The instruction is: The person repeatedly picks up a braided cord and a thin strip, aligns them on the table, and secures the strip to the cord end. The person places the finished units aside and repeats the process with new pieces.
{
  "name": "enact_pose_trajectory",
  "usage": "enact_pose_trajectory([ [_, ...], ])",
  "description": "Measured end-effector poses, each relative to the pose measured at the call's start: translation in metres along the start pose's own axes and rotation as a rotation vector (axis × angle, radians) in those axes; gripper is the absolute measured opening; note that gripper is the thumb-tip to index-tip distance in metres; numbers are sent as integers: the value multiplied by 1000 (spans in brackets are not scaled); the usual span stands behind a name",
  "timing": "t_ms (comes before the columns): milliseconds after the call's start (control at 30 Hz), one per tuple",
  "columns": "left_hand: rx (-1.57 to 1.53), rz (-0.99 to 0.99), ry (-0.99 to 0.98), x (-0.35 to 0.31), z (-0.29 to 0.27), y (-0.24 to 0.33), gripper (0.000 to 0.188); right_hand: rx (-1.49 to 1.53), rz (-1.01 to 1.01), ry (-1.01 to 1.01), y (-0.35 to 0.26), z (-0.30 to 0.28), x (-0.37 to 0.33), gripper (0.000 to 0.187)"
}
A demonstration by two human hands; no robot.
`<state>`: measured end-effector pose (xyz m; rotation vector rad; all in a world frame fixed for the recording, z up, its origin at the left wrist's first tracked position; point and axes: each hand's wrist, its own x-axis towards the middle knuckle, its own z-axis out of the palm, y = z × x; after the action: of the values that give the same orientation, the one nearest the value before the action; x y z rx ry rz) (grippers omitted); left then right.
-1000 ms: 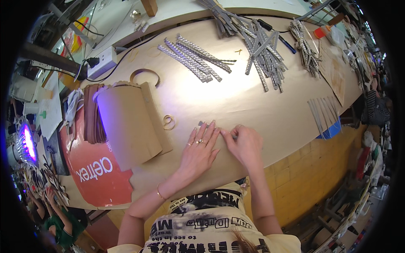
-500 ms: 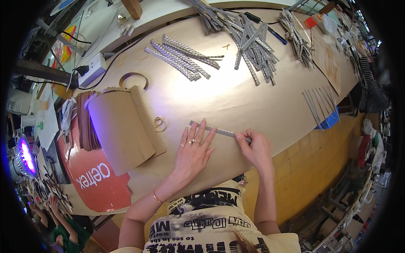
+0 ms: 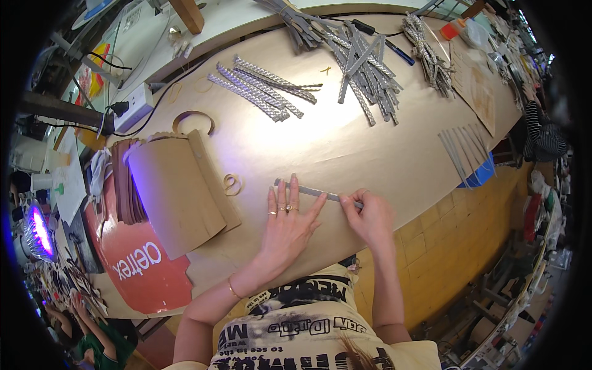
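Note:
A thin grey strip (image 3: 330, 197) lies on the brown-paper-covered table in front of me. My left hand (image 3: 287, 229) is flat with its fingers spread, the fingertips resting on the strip's left part. At the other end, my right hand (image 3: 371, 219) pinches the strip between thumb and forefinger. Beyond my hands lie several silver braided strips (image 3: 259, 92) in a loose row. A larger pile of grey and silver strips (image 3: 367, 74) sits to their right.
Brown sheets (image 3: 169, 191) are stacked at left on a red board (image 3: 139, 268). Tape rings (image 3: 232, 184) lie beside them. A tied bundle of braids (image 3: 427, 55) and a pen (image 3: 399, 53) are far right. Thin strips (image 3: 462, 148) overhang the right edge above a blue bin (image 3: 480, 172).
My left hand has slid slightly, its thumb now stretched along the strip toward my right hand. My right hand still pinches the strip's end, having shifted a little left.

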<state>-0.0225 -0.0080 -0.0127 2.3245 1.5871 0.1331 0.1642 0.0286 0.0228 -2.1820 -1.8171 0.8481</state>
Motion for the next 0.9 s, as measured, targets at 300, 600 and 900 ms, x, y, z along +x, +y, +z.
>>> enact_pose_trajectory([
  [300, -220, 107, -91, 11, 3, 11, 66, 110, 172, 71, 20, -10, -16, 36],
  [600, -188, 115, -62, 9, 6, 18, 65, 280, 151, 126, 38, -6, -19, 30],
  [900, -151, 97, -68, 12, 6, 28, 64, 206, 162, 164, 33, -2, -19, 30],
])
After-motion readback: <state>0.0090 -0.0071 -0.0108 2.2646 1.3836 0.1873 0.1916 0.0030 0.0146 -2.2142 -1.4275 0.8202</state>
